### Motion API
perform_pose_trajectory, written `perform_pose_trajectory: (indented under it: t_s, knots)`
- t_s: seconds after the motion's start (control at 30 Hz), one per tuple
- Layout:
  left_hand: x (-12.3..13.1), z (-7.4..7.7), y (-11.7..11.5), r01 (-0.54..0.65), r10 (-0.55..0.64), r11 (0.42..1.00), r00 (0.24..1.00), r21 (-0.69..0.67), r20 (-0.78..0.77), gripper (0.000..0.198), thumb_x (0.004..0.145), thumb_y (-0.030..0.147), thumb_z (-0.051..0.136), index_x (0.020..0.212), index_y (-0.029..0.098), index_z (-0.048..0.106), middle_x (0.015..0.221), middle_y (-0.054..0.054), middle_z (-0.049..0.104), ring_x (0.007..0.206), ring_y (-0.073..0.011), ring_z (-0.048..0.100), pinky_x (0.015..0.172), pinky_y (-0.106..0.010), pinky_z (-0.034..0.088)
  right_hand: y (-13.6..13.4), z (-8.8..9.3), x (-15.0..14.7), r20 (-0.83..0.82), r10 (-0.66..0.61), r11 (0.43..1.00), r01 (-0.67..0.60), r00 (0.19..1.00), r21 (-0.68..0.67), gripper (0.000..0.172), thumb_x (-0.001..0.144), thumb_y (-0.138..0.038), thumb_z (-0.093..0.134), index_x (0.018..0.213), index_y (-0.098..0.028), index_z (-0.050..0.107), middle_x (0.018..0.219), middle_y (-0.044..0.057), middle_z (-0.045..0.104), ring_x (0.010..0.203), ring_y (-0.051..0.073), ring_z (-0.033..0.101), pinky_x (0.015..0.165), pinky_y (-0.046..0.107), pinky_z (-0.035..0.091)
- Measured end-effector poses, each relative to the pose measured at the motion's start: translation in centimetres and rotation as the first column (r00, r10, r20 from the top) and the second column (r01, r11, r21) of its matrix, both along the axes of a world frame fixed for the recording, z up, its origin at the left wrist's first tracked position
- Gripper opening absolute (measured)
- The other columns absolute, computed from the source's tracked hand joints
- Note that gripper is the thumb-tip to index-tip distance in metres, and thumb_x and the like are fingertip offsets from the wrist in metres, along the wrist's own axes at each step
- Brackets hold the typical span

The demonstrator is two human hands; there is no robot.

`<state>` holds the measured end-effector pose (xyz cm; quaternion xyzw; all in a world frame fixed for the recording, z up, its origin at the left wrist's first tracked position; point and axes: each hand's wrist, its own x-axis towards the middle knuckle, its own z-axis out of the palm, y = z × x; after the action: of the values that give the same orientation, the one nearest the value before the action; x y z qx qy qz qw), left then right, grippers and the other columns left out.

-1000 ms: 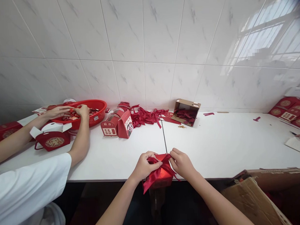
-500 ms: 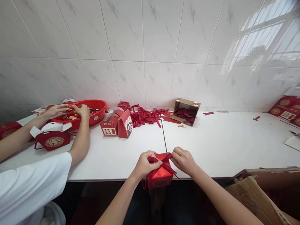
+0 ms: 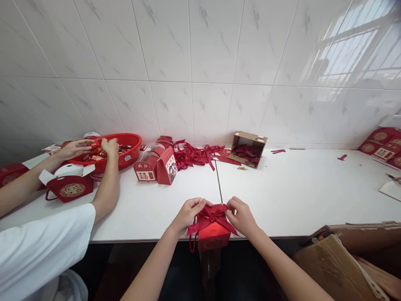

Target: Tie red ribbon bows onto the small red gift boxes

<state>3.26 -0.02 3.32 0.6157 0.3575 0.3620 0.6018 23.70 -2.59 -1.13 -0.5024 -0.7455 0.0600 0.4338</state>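
A small red gift box (image 3: 212, 234) sits at the near edge of the white table (image 3: 287, 195), with a dark red ribbon (image 3: 210, 217) tied across its top. My left hand (image 3: 187, 214) pinches the ribbon's left side with curled fingers. My right hand (image 3: 242, 217) pinches the ribbon's right side, fingers closed. A bow shape lies between the two hands, and ribbon tails hang down over the box's front.
A person in a white shirt (image 3: 33, 253) at left has both hands in a red basin (image 3: 121, 146). An open red box (image 3: 68, 183), two closed red boxes (image 3: 155, 165), a ribbon pile (image 3: 196, 155), a small cardboard box (image 3: 248, 149) and flat red boxes (image 3: 389, 146) lie about. Brown cartons (image 3: 349, 264) stand lower right.
My hands drew the ribbon ends apart, and the loose ribbon over the box has tightened into a bow on top. The neighbour's hands shifted slightly in the basin.
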Motion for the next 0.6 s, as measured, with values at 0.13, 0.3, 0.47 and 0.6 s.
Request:
perform_pose_trajectory:
  t_s: [0.13, 0.3, 0.47, 0.6]
  knots:
    - [0.2, -0.8, 0.1, -0.071, 0.074, 0.995, 0.997, -0.066, 0.03, 0.051, 0.084, 0.059, 0.044, 0.078, 0.014, 0.066, 0.083, -0.007, 0.07, 0.083, -0.0209, 0.062, 0.082, -0.032, 0.045, -0.1, 0.3, 0.2, -0.098, 0.055, 0.995, -0.063, 0.994, -0.075, 0.015, 0.081, -0.019, 0.05, 0.067, -0.02, 0.052, 0.065, 0.0, 0.054, 0.059, 0.013, 0.051, 0.046, 0.022, 0.038]
    - [0.4, -1.1, 0.1, -0.132, 0.133, 0.991, 0.991, -0.035, 0.034, 0.052, 0.083, 0.061, 0.042, 0.057, 0.017, 0.051, 0.091, -0.007, 0.07, 0.084, -0.0202, 0.061, 0.081, -0.031, 0.046, -0.6, 1.5, 1.5, -0.41, 0.173, 0.865, -0.337, 0.896, -0.371, 0.013, 0.077, -0.032, 0.062, 0.078, -0.019, 0.058, 0.078, 0.002, 0.06, 0.068, 0.015, 0.058, 0.046, 0.021, 0.042]
    - [0.5, -1.3, -0.3, -0.153, 0.152, 0.988, 0.987, 0.014, 0.047, 0.049, 0.085, 0.058, 0.04, 0.063, 0.017, 0.054, 0.092, -0.007, 0.07, 0.085, -0.02, 0.062, 0.082, -0.031, 0.046, -0.8, 1.4, 3.6, -0.682, 0.241, 0.642, -0.64, 0.69, -0.421, 0.044, 0.072, -0.038, 0.07, 0.111, -0.024, 0.056, 0.117, 0.009, 0.058, 0.1, 0.022, 0.059, 0.078, 0.036, 0.051]
    - [0.1, -2.9, -0.7, -0.277, 0.273, 0.961, 0.956, 0.019, 0.103, 0.048, 0.088, 0.058, 0.037, 0.114, 0.02, 0.05, 0.101, -0.009, 0.067, 0.096, -0.0222, 0.062, 0.086, -0.034, 0.045, -1.5, -0.7, 4.3, -0.642, 0.379, 0.592, -0.708, 0.666, -0.385, 0.102, 0.056, -0.045, 0.081, 0.142, -0.03, 0.027, 0.146, 0.014, 0.032, 0.13, 0.028, 0.039, 0.1, 0.047, 0.037]
